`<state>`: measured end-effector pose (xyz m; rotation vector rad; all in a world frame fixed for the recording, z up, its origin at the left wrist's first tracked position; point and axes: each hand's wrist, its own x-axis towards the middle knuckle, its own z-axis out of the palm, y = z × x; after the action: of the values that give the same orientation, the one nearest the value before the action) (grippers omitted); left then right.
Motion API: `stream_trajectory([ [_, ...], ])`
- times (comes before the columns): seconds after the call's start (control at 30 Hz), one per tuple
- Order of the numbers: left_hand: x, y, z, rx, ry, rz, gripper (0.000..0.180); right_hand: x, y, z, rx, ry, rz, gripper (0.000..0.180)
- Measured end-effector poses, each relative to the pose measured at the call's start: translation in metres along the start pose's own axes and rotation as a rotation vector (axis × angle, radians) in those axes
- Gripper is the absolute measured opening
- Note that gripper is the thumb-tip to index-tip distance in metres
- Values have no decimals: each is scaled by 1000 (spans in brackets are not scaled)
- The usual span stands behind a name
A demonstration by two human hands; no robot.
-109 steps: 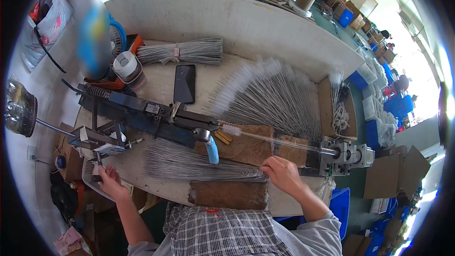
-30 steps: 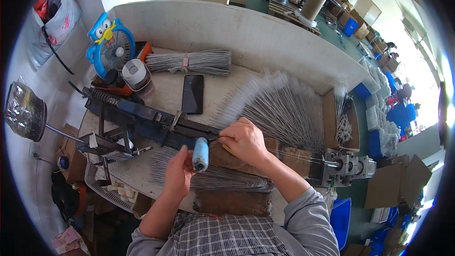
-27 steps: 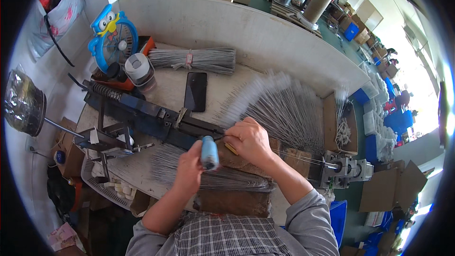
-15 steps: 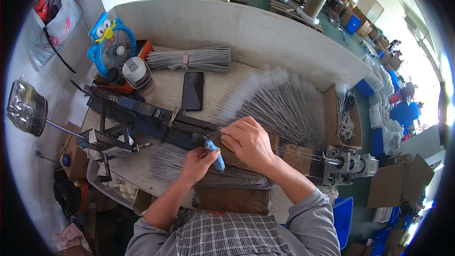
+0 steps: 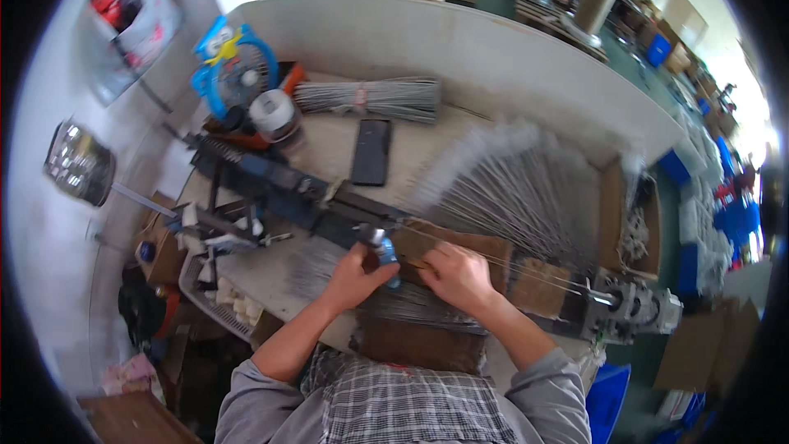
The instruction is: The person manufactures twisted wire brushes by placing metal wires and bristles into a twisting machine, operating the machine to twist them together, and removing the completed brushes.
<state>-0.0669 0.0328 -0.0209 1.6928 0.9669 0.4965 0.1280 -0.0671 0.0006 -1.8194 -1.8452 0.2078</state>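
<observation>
My left hand [image 5: 359,277] is closed round a blue-handled tool [image 5: 389,266] with a dark metal head, just in front of the long dark metal bar fixture [image 5: 283,196]. To its right, my right hand [image 5: 460,277] has its fingers curled down over the brown work board [image 5: 460,239]. A small yellowish thing [image 5: 422,263] shows at its fingertips, too blurred to name. Thin stretched wires [image 5: 534,270] run past that hand to the metal spindle unit [image 5: 629,304] at the right. Under my hands lies a bundle of fine wires [image 5: 427,310].
A fanned pile of thin wire pieces [image 5: 518,189] with pale, bristly ends lies behind my right hand. Farther back are a black phone [image 5: 371,152], a tied wire bundle [image 5: 403,99], a lidded jar [image 5: 275,115] and a blue fan [image 5: 238,74]. A lamp [image 5: 80,163] stands left.
My right hand has come nearer to me, away from the end of the bar fixture. My left hand keeps hold of the blue-handled tool. The whole view has shifted.
</observation>
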Motion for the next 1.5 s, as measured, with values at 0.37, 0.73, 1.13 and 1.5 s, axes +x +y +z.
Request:
stream_trajectory([
  [0.37, -35, -75, -128, -1122, 497, -406, 21, 0, -10, -11, 197, -79, 16, 20],
  [0.73, -34, -36, -63, -768, 443, -205, 11, -7, -26, -82, 77, 78, -9, 20],
  [1.13, 7, 50, 95, -864, -142, -97, 15, -28, 13, -97, 379, 89, 300, 22],
  [1.5, 5, 67, 66, -965, 182, -282, 11, 21, -14, -85, -114, 253, -20, 13],
])
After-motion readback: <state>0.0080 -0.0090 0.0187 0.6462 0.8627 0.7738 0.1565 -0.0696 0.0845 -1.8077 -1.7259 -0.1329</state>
